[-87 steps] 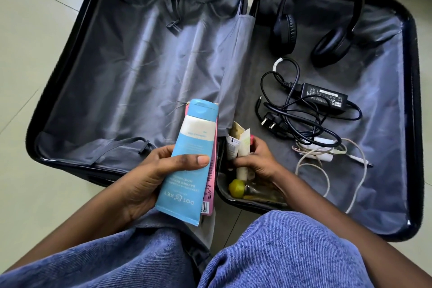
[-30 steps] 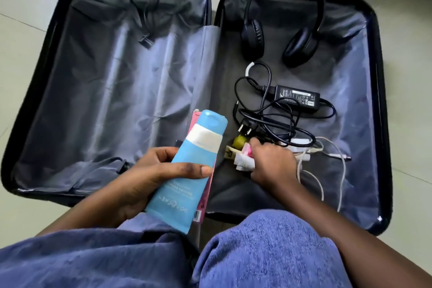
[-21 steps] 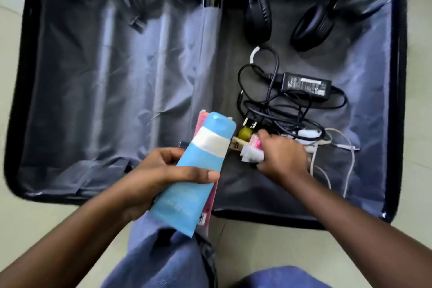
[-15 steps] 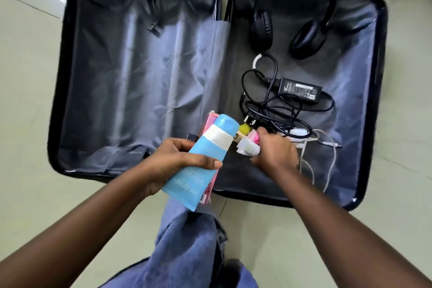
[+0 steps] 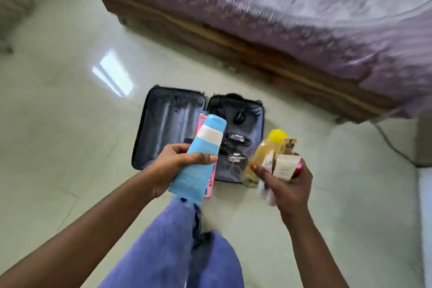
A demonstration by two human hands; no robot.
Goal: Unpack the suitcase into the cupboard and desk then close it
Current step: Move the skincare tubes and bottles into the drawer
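The black suitcase [image 5: 168, 124] lies open on the floor far below me, grey lining showing. Black headphones [image 5: 239, 117] and a tangle of cables with a charger [image 5: 235, 145] remain in its right half. My left hand [image 5: 174, 166] grips a blue tube [image 5: 198, 161] with a pink packet [image 5: 210, 180] behind it. My right hand [image 5: 286, 184] holds a bundle of small toiletries: a yellow-capped bottle [image 5: 266, 152], small white tubes [image 5: 284, 167] and something pink-red. Both hands are raised above the case.
A bed with a purple patterned cover [image 5: 304, 18] and a wooden frame [image 5: 245, 51] stands behind the suitcase. Pale tiled floor [image 5: 70, 124] surrounds the case. A cable [image 5: 392, 145] runs along the floor at right. My blue-trousered legs [image 5: 177, 252] are below.
I have risen from a crouch, so the suitcase now looks small and far. My right hand has lifted the bundle of toiletries out of the case; my left hand still holds the blue tube.
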